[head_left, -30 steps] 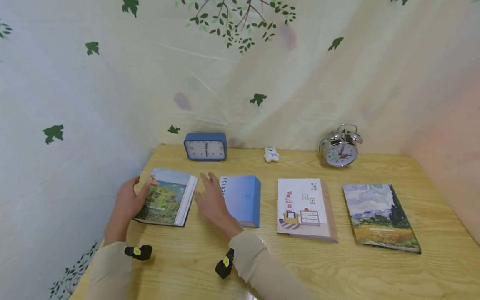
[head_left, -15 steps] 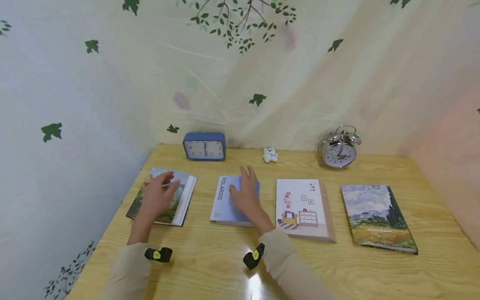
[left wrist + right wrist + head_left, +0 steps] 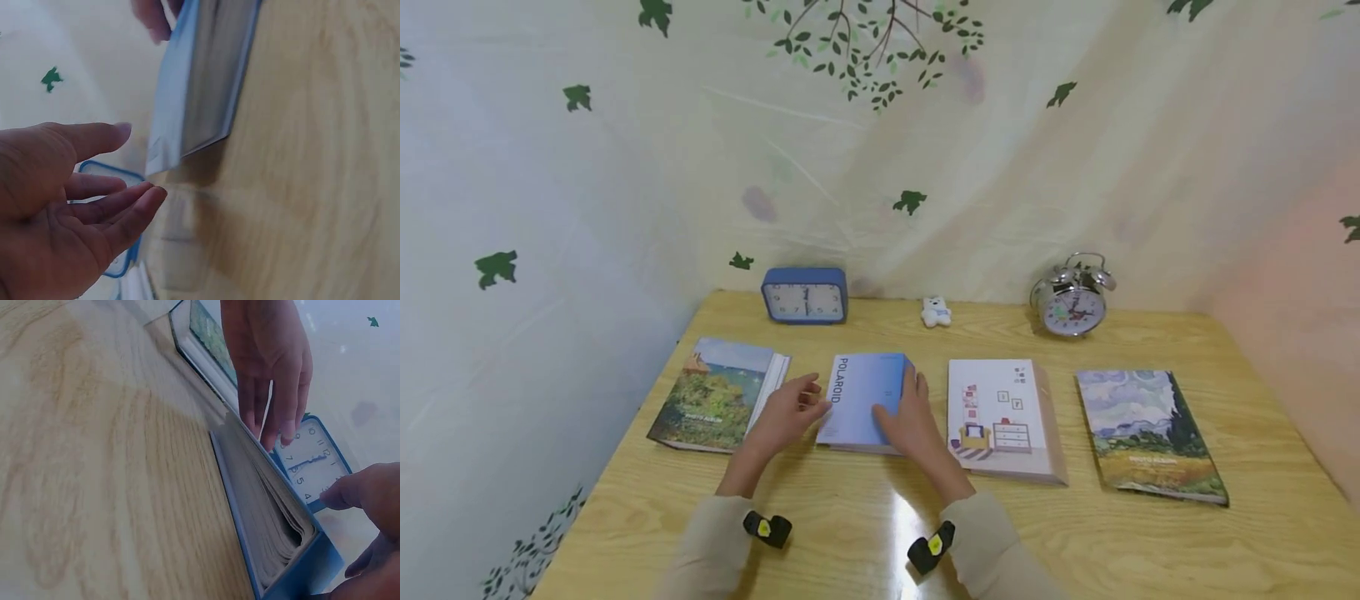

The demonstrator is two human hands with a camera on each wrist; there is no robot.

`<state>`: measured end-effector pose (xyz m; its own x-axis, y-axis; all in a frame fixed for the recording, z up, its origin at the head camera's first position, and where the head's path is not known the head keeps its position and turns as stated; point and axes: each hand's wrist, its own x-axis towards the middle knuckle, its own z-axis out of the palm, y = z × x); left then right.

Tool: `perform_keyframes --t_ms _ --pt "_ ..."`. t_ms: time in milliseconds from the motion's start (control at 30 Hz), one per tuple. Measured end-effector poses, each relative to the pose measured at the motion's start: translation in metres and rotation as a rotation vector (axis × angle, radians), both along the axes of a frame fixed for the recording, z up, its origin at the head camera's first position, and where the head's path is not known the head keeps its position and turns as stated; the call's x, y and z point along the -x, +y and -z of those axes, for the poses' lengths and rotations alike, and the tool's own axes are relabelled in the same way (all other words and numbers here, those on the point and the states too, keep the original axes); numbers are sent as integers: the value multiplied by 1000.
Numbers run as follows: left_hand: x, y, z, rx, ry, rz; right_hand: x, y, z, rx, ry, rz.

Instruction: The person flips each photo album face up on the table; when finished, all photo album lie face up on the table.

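A thick blue photo album (image 3: 868, 392) lettered POLAROID lies between both hands. My right hand (image 3: 916, 427) is at its right side, thumb over the cover and fingers along the spine. In the right wrist view the thumb (image 3: 350, 490) shows above the cover, with the page edges (image 3: 269, 512) facing the camera. My left hand (image 3: 781, 421) is by the album's left edge, fingers loosely bent and holding nothing. Seen from the left wrist, its fingertips (image 3: 156, 194) are close to the cover's lower corner. A landscape-covered photo album (image 3: 715, 396) lies left of that hand.
To the right are a white album (image 3: 996, 417) with a room drawing and another painted-cover album (image 3: 1150, 433). Along the back stand a blue clock (image 3: 805, 297), a small white bear figure (image 3: 936, 312) and a silver twin-bell alarm clock (image 3: 1073, 304). A patterned curtain (image 3: 820, 167) hangs behind the table (image 3: 820, 533).
Both hands have left the landscape album and moved right. The right hand has reached the blue album's spine side, and the left hand has come to its left edge.
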<state>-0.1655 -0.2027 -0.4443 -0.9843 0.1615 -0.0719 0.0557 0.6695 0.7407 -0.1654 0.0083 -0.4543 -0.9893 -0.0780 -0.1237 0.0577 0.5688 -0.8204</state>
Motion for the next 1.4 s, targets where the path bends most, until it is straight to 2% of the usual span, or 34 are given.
perform_keyframes --t_ms 133,267,500,800,900,1100,1267,1400 --pt "3 15 11 42 29 -35 -5 5 3 18 -15 -8" --pt "3 23 15 88 45 -53 -6 9 8 25 7 -22" --pt "2 29 14 135 75 -32 -6 11 13 28 49 -3" --pt "2 32 10 197 69 -17 -9 13 12 55 63 4" --pt "1 33 9 184 56 6 -10 14 8 62 73 7" --pt "-6 38 8 93 40 32 -11 20 -1 72 102 23" --pt "-10 47 4 53 23 27 -12 24 -8 118 70 38" --pt "-9 54 3 39 18 50 -12 27 -9 202 26 78"
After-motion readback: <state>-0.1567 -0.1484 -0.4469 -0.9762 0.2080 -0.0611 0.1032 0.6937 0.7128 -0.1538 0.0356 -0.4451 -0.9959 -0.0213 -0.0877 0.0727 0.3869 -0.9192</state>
